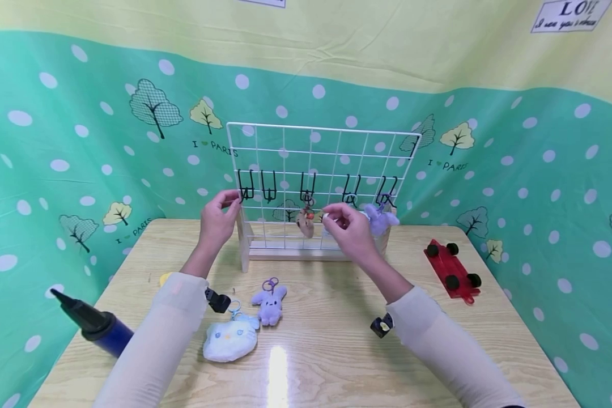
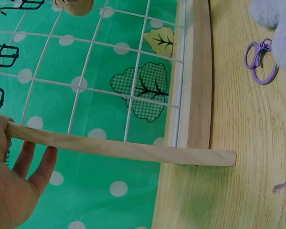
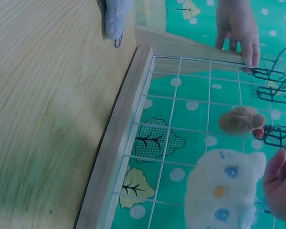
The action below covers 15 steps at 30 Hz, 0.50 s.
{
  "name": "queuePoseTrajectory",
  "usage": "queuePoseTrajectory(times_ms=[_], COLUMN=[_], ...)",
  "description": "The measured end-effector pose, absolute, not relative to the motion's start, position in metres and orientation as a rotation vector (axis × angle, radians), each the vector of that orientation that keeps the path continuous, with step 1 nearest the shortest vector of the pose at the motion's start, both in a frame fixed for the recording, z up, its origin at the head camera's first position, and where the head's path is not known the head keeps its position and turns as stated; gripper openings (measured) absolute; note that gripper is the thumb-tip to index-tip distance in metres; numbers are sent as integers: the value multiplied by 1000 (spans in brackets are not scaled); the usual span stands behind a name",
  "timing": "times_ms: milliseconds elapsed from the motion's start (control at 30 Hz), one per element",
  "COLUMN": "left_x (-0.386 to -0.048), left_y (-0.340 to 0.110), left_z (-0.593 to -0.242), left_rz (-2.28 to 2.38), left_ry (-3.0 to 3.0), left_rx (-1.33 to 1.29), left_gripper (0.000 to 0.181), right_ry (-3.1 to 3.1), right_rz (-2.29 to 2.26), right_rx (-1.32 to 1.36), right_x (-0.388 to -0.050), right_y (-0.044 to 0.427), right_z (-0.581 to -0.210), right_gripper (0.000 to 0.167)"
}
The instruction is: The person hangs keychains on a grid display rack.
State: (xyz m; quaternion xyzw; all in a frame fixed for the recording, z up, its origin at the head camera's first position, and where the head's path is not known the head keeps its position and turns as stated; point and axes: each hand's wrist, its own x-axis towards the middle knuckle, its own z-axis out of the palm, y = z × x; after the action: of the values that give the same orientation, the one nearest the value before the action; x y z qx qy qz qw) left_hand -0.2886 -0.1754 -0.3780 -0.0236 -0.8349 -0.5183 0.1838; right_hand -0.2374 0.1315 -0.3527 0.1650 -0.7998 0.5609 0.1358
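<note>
Five hooks [image 1: 245, 194], two purple plushes [image 1: 270, 310], two white [image 1: 229, 341], one brown [image 1: 305, 225]
</note>
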Motion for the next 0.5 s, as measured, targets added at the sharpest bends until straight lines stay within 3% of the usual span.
queuePoseTrajectory(times_ms=[500], left_x=[-291], left_y=[-182], left_z=[-377], left_rz=[-1466], left_ry=[-2417], left_rx=[-108], left_gripper=[31], right_ry=[-2340], right_rz=[1518], right_rx=[547], right_x=[-200], right_y=[173], right_z=[-339], right_gripper=[17])
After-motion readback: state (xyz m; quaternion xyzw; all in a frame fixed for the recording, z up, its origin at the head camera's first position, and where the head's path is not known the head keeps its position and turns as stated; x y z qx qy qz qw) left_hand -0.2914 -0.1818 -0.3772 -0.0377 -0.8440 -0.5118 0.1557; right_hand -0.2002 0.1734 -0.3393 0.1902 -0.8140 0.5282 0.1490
